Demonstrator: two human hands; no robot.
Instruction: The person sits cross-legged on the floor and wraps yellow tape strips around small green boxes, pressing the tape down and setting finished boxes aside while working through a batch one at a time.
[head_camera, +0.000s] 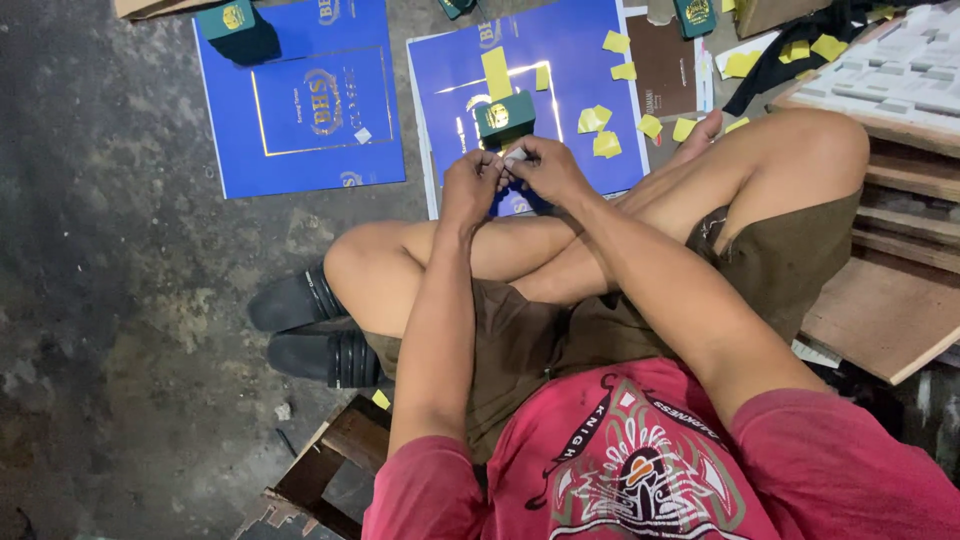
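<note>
I sit cross-legged above a concrete floor. My left hand (471, 186) and my right hand (543, 170) meet in front of my knees, both pinching one small white piece (515, 156) between the fingertips. Just beyond the fingers stands a small dark green box with a gold emblem (504, 116) on a blue printed sheet (560, 90). Yellow paper scraps (596, 118) lie scattered across that sheet and past it.
A second blue printed sheet (300, 110) lies to the left with another green box (236, 30) at its top. Black sandals (310, 330) rest by my left leg. Wooden boards (890, 300) and a white panel (900, 70) are at the right. A wooden frame (330, 470) sits below.
</note>
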